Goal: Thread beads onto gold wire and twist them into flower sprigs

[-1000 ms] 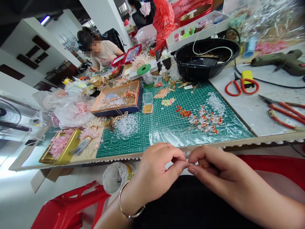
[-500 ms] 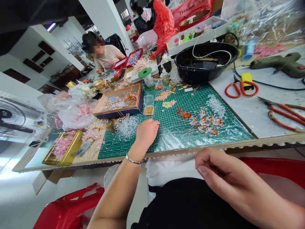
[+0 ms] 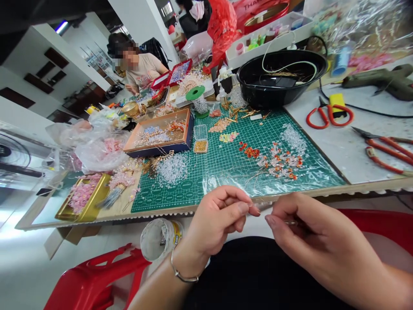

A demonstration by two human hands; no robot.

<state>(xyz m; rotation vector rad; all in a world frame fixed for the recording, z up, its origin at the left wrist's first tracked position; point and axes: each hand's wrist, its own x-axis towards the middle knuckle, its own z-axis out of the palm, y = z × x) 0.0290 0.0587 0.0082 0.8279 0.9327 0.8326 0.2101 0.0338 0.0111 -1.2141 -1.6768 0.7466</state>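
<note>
Right hand [image 3: 312,237] is curled in a grip; beside it, left hand [image 3: 219,224] has thumb near fingers, holding what, I can't tell. Beyond both: green mat [image 3: 226,168], faintly reading "A2"; farther, red bag [image 3: 250,6] lettered "THAN"; nearer, orange-and-clear bead sprigs [image 3: 280,162]. Right fingers grasp a small piece [image 3: 292,223], mostly hidden.

Left fingers [image 3: 239,196] — near right fingers [image 3: 285,205]

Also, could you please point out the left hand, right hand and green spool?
Left hand [image 3: 217,221], head view: middle of the hand.
Right hand [image 3: 311,230], head view: middle of the hand.
Green spool [image 3: 195,93], head view: its top disc.
</note>
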